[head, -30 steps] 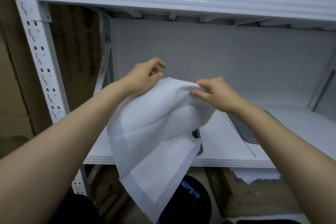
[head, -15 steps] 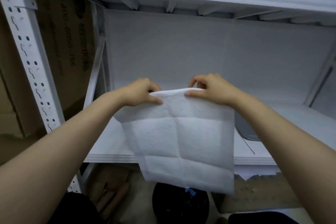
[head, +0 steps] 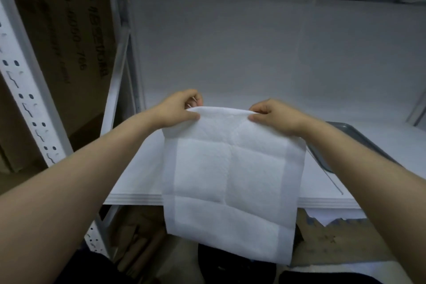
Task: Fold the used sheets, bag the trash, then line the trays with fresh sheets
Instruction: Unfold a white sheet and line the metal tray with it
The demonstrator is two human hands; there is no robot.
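Two pinch grips (head: pixel 182 109) (head: pixel 275 114) at sheet (head: pixel 230 180) top

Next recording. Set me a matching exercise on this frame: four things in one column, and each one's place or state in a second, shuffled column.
Things:
1. white sheet
2. grey tray
3. cardboard box
4. left hand

Places or states:
A. lying on the shelf, far right
B. behind the white upright, at the left
C. pinching the top left corner of the sheet
D. hanging down in front of the shelf's front edge

Pairs: 1-D, 2-A, 3-B, 4-C
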